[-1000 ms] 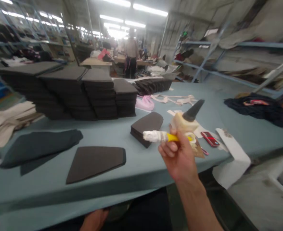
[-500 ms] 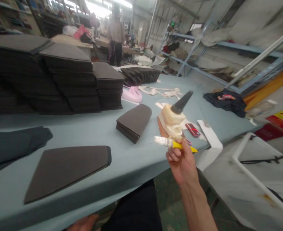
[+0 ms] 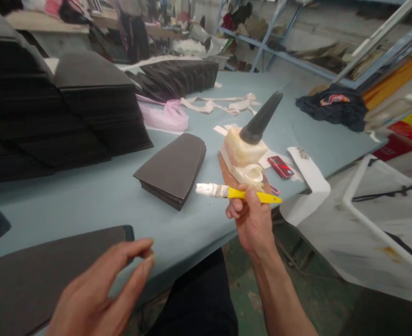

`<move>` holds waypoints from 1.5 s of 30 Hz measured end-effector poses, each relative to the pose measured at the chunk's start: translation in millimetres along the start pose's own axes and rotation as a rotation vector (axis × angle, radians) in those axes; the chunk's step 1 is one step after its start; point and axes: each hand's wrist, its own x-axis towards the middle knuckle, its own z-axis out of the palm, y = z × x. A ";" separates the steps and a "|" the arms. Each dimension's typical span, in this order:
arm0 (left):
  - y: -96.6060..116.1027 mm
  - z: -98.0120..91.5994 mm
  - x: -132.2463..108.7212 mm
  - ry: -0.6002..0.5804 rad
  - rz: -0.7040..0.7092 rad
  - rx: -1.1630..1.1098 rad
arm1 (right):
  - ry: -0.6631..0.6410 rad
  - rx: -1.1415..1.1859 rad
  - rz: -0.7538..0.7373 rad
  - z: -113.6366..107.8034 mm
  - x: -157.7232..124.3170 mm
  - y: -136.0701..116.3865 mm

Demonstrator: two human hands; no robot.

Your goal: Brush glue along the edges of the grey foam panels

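My right hand [image 3: 250,219] grips the yellow handle of a paintbrush [image 3: 250,194], its bristles coated in white and pointing left. Just right of the brush tip lies no other piece; to its left sits a small stack of dark tapered panels [image 3: 173,168]. Behind the hand stands a cream-coloured tub [image 3: 244,147] crusted with glue-like residue, and a black cone [image 3: 262,119] leans up out of it. My left hand [image 3: 108,284] hovers over a dark flat panel [image 3: 52,266] near the table edge, thumb and forefinger slightly apart with nothing visible between them.
Tall dark stacks [image 3: 90,102] fill the left of the blue-covered table [image 3: 160,228]. Pink plastic [image 3: 167,114], pale strips [image 3: 206,106], a red box [image 3: 280,166] and dark cloth [image 3: 332,106] lie about. A white-framed bin [image 3: 360,233] stands right of the table.
My left hand has risen into view over the flat panel. The right hand, still holding the paintbrush, has shifted a little left in view, and the camera has tilted down and closer.
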 end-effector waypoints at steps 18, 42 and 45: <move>54.2 0.4 158.2 0.007 0.378 0.170 | -0.069 -0.232 -0.166 14.2 11.3 12.6; 55.7 3.0 154.4 -0.007 0.307 0.097 | 0.091 0.308 0.444 16.9 8.9 -3.3; 56.0 3.1 154.0 -0.018 0.300 0.092 | 0.069 0.130 0.172 13.9 4.3 4.9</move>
